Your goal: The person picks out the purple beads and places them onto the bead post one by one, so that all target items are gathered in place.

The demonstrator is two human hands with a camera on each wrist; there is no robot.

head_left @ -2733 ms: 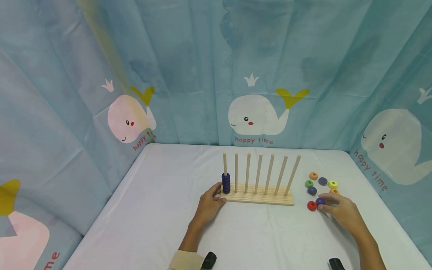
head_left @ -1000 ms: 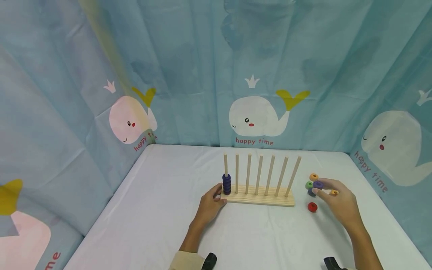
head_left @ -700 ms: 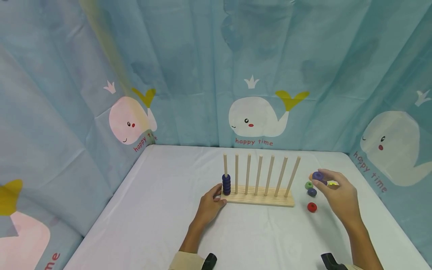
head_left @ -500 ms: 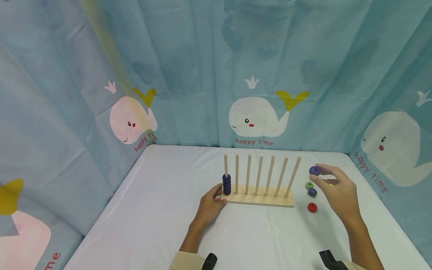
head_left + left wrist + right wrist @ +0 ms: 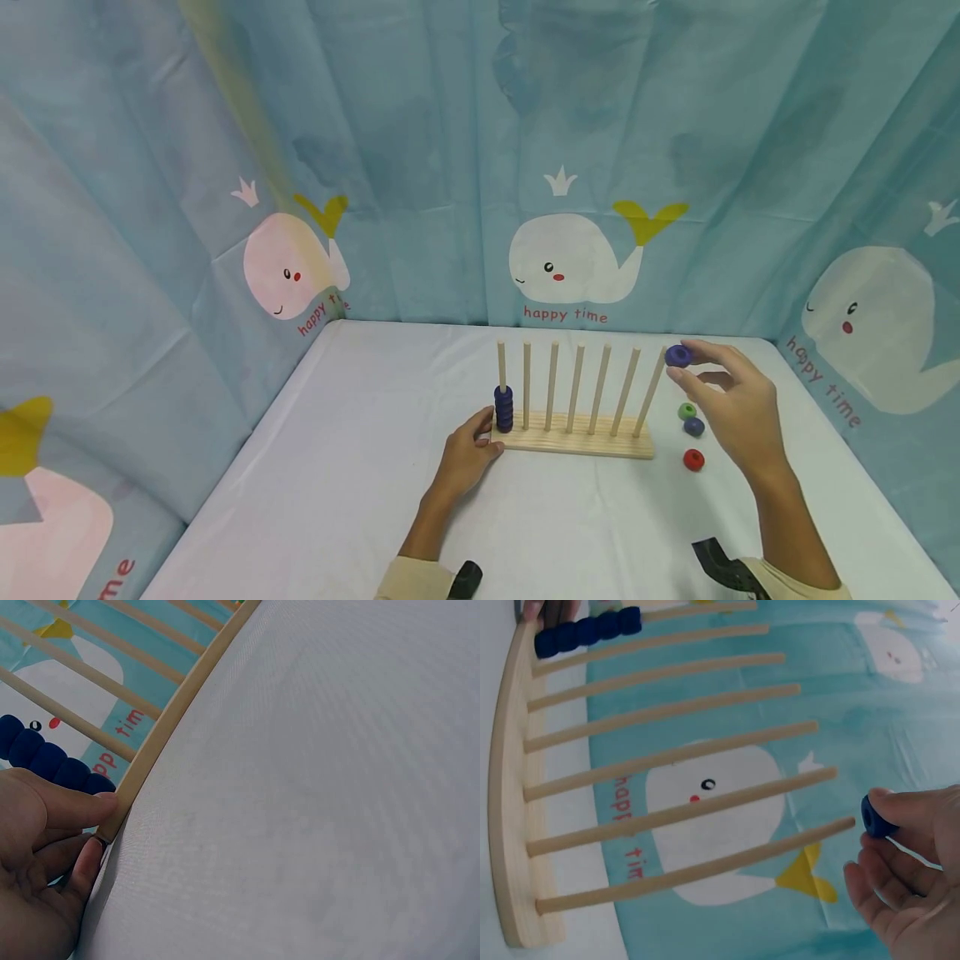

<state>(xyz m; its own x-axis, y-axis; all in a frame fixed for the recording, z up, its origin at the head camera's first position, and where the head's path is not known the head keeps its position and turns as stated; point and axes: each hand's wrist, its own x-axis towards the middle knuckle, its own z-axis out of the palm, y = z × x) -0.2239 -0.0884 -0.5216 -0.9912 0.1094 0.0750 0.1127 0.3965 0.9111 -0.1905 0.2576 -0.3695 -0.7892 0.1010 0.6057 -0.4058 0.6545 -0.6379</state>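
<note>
A wooden peg rack (image 5: 573,442) with a row of upright pegs stands on the table. Its leftmost peg carries a stack of dark blue beads (image 5: 503,408); the other pegs are bare. My left hand (image 5: 459,458) grips the left end of the base, and the left wrist view shows the thumb (image 5: 79,806) near the stack. Between thumb and fingertips, my right hand (image 5: 738,408) pinches a blue bead (image 5: 678,356). In the right wrist view this bead (image 5: 877,817) is close to the rightmost peg's tip (image 5: 847,823), with a small gap between them.
Right of the rack lie a green bead (image 5: 687,411), a blue bead (image 5: 693,427) and a red bead (image 5: 693,459). My right hand hides other beads seen earlier. A blue whale-print curtain (image 5: 420,167) rises behind the white table (image 5: 360,467).
My right hand has lifted the blue bead from the loose beads, up and leftward to the rightmost peg's top. The left hand has stayed on the rack's end.
</note>
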